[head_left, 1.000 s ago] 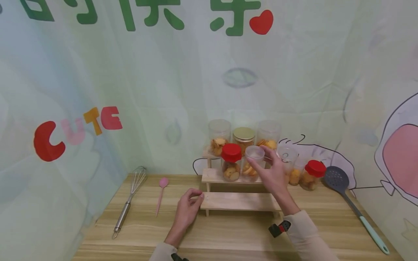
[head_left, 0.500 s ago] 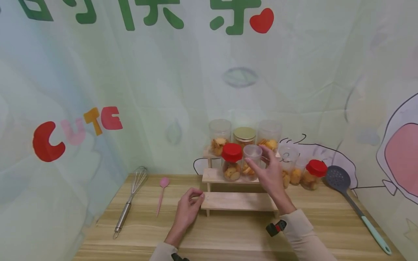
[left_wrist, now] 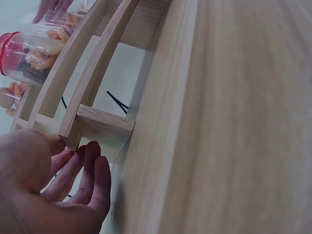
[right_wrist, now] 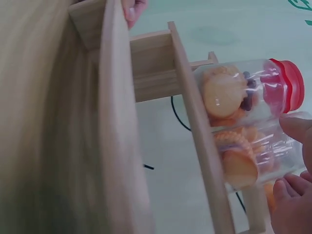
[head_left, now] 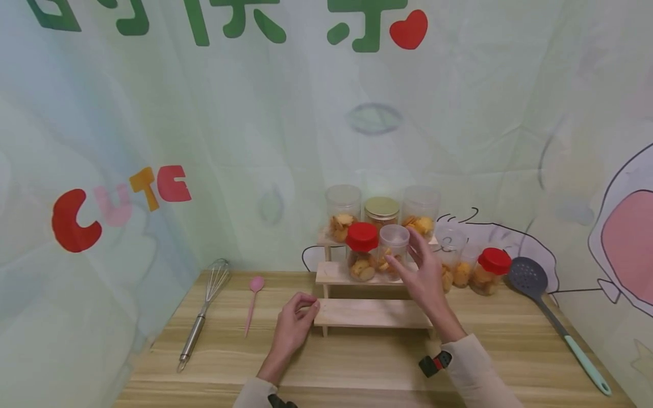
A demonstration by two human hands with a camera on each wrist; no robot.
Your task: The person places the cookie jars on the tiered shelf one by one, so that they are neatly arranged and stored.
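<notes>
A three-step wooden rack (head_left: pixel 374 313) stands on the table. My left hand (head_left: pixel 293 326) pinches the left end of its lowest step, thumb and fingers around the board in the left wrist view. On the middle step stand a red-capped jar of cookies (head_left: pixel 362 255) and, close to its right, a clear jar of cookies (head_left: pixel 393 249). My right hand (head_left: pixel 427 277) holds that clear jar, thumb at its front and fingers on its right side; the right wrist view shows the thumb (right_wrist: pixel 296 129) near the red cap.
Along the top step stand a clear jar (head_left: pixel 343 201), a gold-lidded jar (head_left: pixel 381 209) and another clear jar (head_left: pixel 421 201). Right of the rack are more cookie jars (head_left: pixel 490 272) and a slotted skimmer (head_left: pixel 530 280). A whisk (head_left: pixel 204 311) and pink spoon (head_left: pixel 253 300) lie left.
The clear jar has shifted slightly left, nearer the red-capped jar. My right thumb has slid a little down and right along it. The left hand stays in place.
</notes>
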